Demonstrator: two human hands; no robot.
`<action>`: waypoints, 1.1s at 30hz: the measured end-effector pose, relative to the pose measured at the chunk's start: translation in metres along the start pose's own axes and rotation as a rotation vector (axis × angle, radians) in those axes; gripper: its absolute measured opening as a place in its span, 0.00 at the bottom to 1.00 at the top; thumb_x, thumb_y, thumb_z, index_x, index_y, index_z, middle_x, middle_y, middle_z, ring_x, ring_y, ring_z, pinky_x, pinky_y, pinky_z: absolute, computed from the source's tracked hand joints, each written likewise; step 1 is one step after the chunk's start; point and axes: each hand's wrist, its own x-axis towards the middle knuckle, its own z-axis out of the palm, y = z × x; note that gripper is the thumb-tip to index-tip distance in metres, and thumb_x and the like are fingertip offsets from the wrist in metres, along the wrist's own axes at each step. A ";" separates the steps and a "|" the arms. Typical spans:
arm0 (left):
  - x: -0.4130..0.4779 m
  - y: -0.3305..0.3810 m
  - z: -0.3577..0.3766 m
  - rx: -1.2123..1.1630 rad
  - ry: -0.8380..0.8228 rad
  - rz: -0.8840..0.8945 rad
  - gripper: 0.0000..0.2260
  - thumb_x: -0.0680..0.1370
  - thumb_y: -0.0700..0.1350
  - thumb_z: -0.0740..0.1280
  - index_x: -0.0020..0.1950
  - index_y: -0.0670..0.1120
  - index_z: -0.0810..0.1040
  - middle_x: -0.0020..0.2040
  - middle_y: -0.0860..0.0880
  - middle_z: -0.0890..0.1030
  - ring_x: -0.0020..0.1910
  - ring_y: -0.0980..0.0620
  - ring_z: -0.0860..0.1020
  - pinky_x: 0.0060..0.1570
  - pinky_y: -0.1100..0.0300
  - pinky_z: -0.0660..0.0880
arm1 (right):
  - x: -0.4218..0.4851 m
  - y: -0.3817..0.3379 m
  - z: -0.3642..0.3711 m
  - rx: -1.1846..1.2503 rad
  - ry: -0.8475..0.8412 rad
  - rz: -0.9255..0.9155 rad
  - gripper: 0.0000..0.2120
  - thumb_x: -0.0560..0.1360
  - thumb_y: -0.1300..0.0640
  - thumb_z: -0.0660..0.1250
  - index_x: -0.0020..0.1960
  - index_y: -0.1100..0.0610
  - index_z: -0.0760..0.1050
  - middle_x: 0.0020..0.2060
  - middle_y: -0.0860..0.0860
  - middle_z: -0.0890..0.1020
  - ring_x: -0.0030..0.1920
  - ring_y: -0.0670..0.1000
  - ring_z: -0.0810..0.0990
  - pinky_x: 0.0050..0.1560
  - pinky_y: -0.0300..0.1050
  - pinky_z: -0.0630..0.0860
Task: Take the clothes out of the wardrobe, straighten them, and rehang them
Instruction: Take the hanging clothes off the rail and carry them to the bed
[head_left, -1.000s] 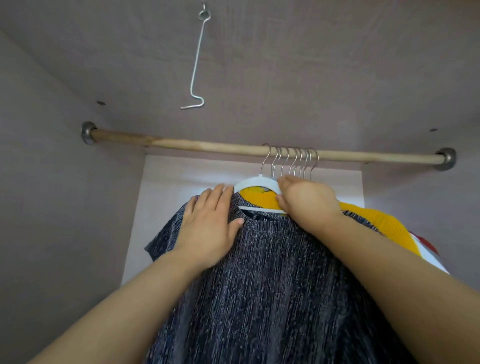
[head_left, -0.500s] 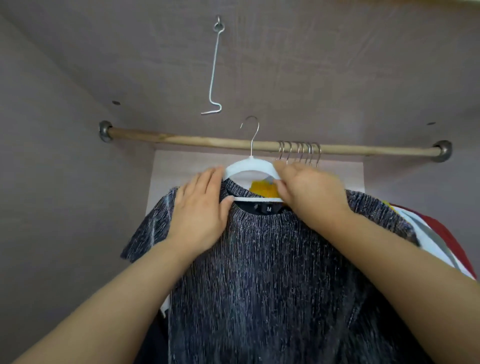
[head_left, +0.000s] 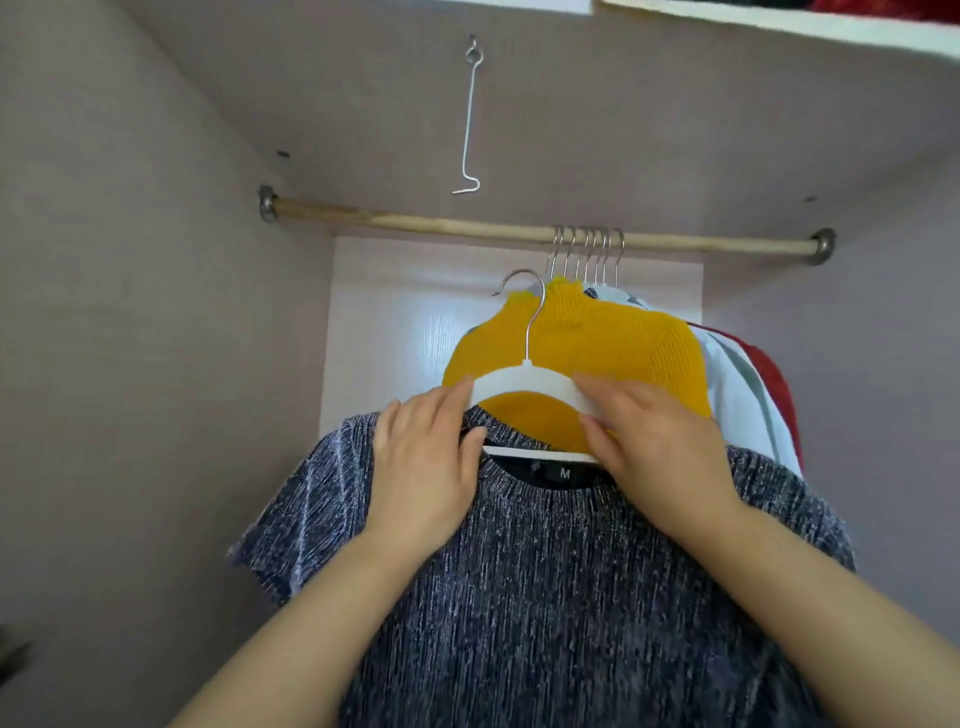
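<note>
A dark grey sparkly knit top (head_left: 561, 597) with an "M" label hangs on a white hanger (head_left: 524, 382). The hanger's metal hook (head_left: 530, 312) is free in the air, below and in front of the wooden rail (head_left: 441, 226). My left hand (head_left: 421, 467) grips the hanger's left shoulder through the fabric, thumb at the neckline. My right hand (head_left: 660, 452) grips the hanger's right arm. Behind, a yellow ribbed sweater (head_left: 613, 338) hangs on the rail.
Several metal hanger hooks (head_left: 587, 249) are bunched on the rail right of centre, carrying a white-grey garment (head_left: 737, 395) and a red one (head_left: 774, 379). A wire hook (head_left: 469, 119) dangles from the wardrobe ceiling. The rail's left half is bare. Wardrobe walls close both sides.
The grey top's hanger was lifted off the rail, then lowered and drawn toward me. Its hook now sits below the rail, and the yellow sweater behind is exposed.
</note>
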 end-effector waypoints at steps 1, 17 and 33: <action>-0.010 0.007 -0.007 0.000 -0.011 -0.006 0.20 0.78 0.46 0.63 0.70 0.46 0.68 0.62 0.48 0.75 0.62 0.48 0.70 0.66 0.44 0.62 | -0.010 -0.004 -0.009 0.008 -0.007 0.009 0.17 0.70 0.59 0.73 0.58 0.59 0.78 0.41 0.56 0.83 0.40 0.58 0.82 0.24 0.47 0.74; -0.221 0.149 -0.154 0.113 -0.259 -0.205 0.23 0.78 0.48 0.62 0.72 0.47 0.64 0.64 0.50 0.73 0.64 0.52 0.66 0.66 0.61 0.46 | -0.176 -0.089 -0.186 0.241 -0.175 0.109 0.20 0.67 0.60 0.74 0.58 0.53 0.78 0.37 0.50 0.80 0.35 0.54 0.78 0.21 0.40 0.68; -0.400 0.248 -0.373 0.175 -0.448 -0.353 0.23 0.77 0.47 0.65 0.71 0.45 0.66 0.63 0.48 0.74 0.63 0.48 0.70 0.68 0.48 0.58 | -0.283 -0.241 -0.394 0.308 -0.262 0.139 0.14 0.73 0.54 0.62 0.56 0.50 0.80 0.38 0.45 0.81 0.38 0.47 0.80 0.27 0.35 0.71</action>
